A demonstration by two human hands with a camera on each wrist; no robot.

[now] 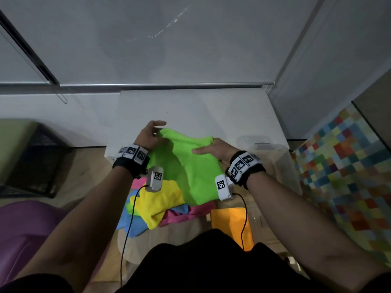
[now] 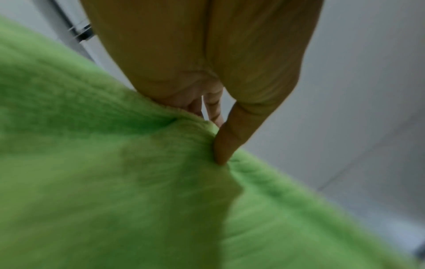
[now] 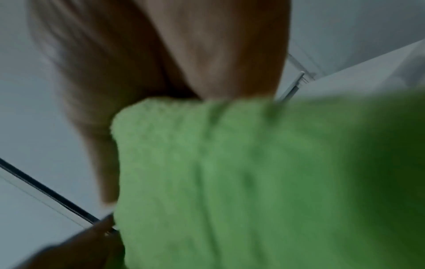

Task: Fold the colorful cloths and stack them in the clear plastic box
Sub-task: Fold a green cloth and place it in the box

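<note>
both hands (image 1: 149,134) pinch green cloth (image 1: 190,166) aloft

No readable text; perhaps only coded squares on wristbands (image 1: 133,152).

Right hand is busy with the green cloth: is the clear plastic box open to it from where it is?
Probably yes. The clear plastic box sits just to the right of the right hand, apparently open-topped, with nothing between them. But that hand and the left hand both hold the unfolded green cloth.
</note>
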